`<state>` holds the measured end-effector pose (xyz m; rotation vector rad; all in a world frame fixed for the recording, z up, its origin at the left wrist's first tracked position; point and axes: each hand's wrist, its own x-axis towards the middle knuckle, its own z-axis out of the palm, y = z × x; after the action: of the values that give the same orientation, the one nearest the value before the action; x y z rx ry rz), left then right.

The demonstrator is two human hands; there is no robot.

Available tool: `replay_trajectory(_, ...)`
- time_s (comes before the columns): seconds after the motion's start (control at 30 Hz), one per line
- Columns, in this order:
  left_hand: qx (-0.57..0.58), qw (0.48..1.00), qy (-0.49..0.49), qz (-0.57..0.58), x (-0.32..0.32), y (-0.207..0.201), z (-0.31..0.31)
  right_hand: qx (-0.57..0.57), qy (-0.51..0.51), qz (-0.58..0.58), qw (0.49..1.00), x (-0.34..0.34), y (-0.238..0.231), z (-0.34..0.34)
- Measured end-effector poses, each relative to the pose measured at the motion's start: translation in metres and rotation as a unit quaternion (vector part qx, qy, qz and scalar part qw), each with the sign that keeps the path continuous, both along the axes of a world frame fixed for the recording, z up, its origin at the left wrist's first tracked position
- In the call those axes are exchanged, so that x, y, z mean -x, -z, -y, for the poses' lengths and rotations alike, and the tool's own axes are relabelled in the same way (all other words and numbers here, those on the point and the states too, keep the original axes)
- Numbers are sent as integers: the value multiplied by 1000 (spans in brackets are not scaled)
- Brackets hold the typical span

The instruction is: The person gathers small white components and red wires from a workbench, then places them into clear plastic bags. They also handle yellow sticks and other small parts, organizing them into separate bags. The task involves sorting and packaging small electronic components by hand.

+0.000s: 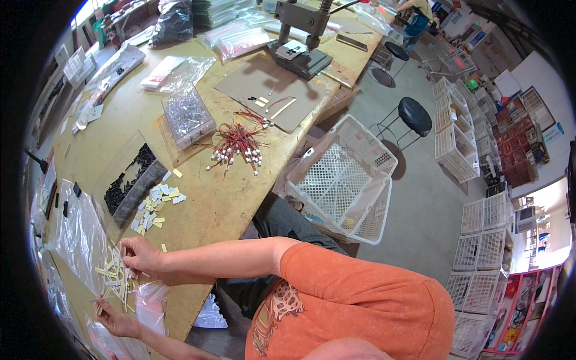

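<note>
My left hand (117, 318) is pinched on a thin pale strip (101, 299) at the lower left of the workbench. My right hand (141, 255) has its fingers closed over the upper end of a loose pile of thin cream strips (115, 277); what lies between its fingertips is too small to make out. Just beyond my right hand lie small white and yellow rectangular pieces (157, 203). Next to them a clear tray (157, 174) holds many small black parts (129, 180). Clear plastic bags (151, 303) lie beside my left hand and forearm.
Farther along the bench are red-and-black wires with white connectors (237, 147), a clear box of small transparent parts (187, 117) and a hand press (303, 42). White plastic crates (342, 174) stand on the floor against the bench's edge. Black stools (414, 117) stand beyond.
</note>
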<state>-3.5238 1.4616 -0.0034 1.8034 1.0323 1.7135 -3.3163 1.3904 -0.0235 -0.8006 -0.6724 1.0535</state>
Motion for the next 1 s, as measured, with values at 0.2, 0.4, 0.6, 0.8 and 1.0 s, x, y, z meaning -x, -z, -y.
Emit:
replay_trajectory(0.2,20,998,-10,-62,-6,-2,6,4,-17,53,998,-1,-1,2)
replay_trajectory(0.4,-80,969,11,-234,13,26,-19,64,-37,80,994,2,10,4)
replay_trajectory(0.6,68,992,55,88,-18,-17,17,80,-63,-2,995,-1,-12,23)
replay_trajectory(0.8,177,971,135,87,-40,-26,42,69,-127,64,987,-11,-20,27)
replay_trajectory(1.0,223,958,179,20,-59,-25,54,83,-207,86,971,-10,-18,28)
